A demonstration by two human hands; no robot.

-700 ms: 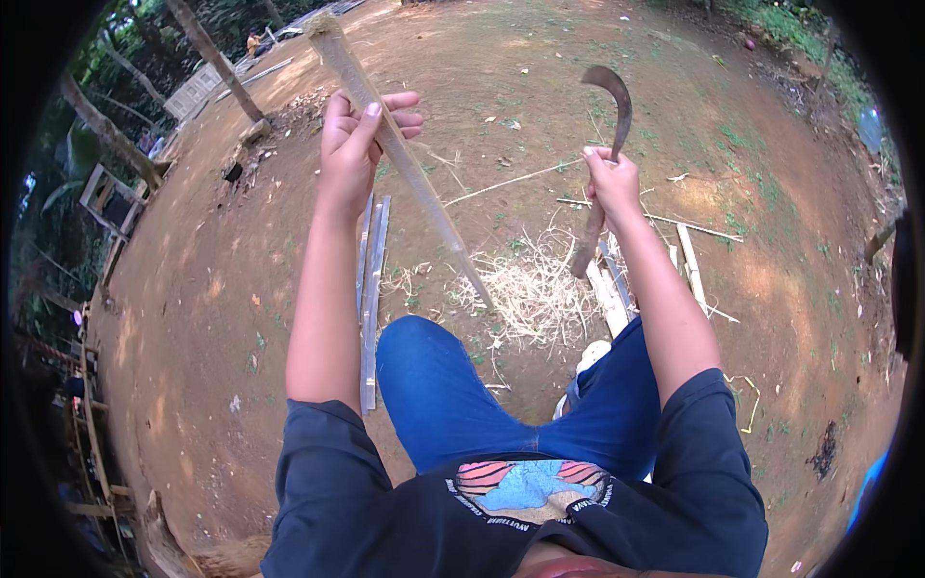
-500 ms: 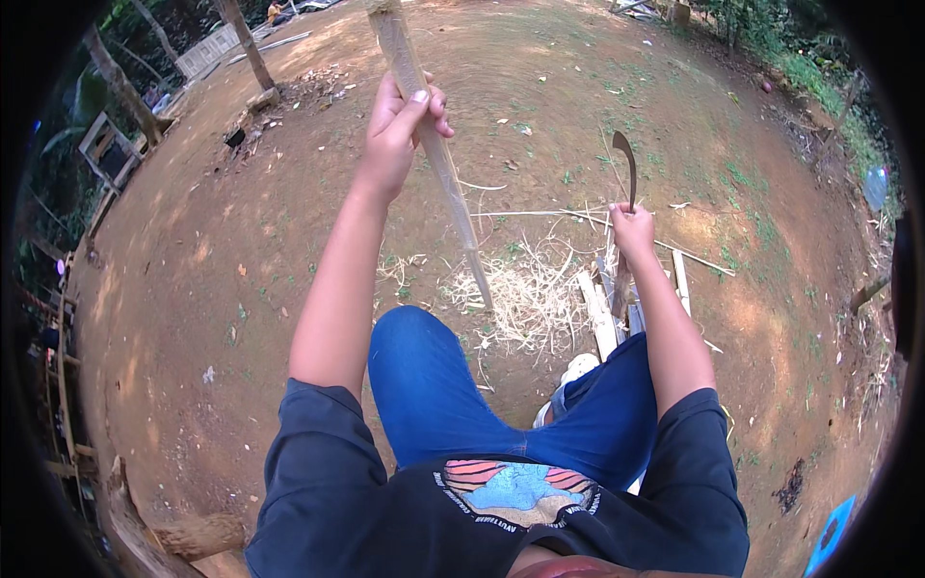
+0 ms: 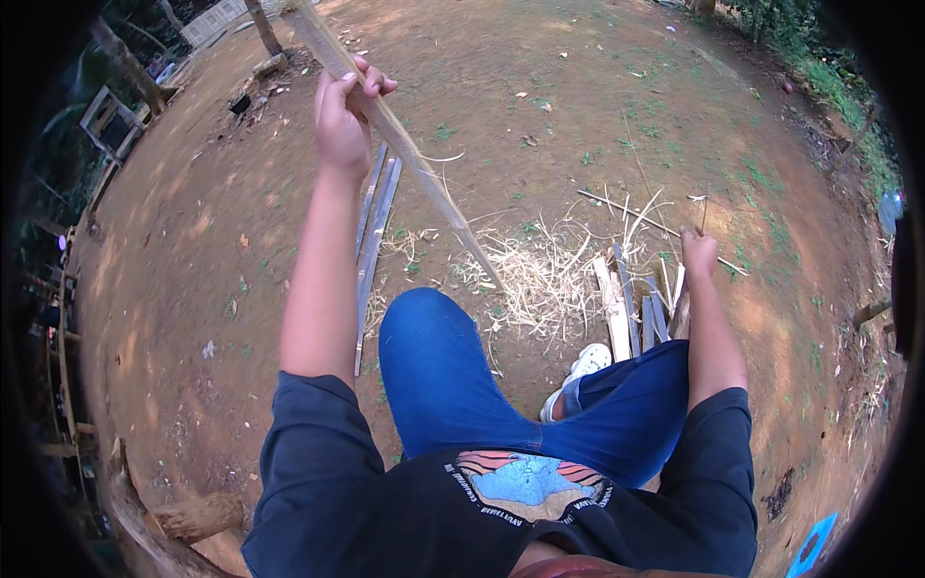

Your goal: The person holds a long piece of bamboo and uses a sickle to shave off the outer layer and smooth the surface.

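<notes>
My left hand (image 3: 345, 120) grips a long bamboo slat (image 3: 409, 152) near its upper end. The slat slants down to the right, its narrow lower tip over a heap of pale shavings (image 3: 544, 284); a thin curl sticks out from its edge. Off to the right, my right hand (image 3: 700, 252) is closed on a curved knife (image 3: 703, 214). Its blade shows only as a thin dark line, seen nearly edge-on, and lies well apart from the slat. Part of the handle is hidden by my hand and forearm.
Several split strips (image 3: 619, 313) lie beside my white shoe (image 3: 590, 361). Two long grey strips (image 3: 378, 226) lie beyond my left forearm. A thin stick (image 3: 631, 214) crosses the ground near the shavings. A log (image 3: 198, 517) is at the lower left, a wooden post (image 3: 262, 27) farther off.
My left hand has moved left and up, tilting the slat more. My right hand has shifted right and slightly down, turning the knife edge-on. The grey strips on the left have come into sight.
</notes>
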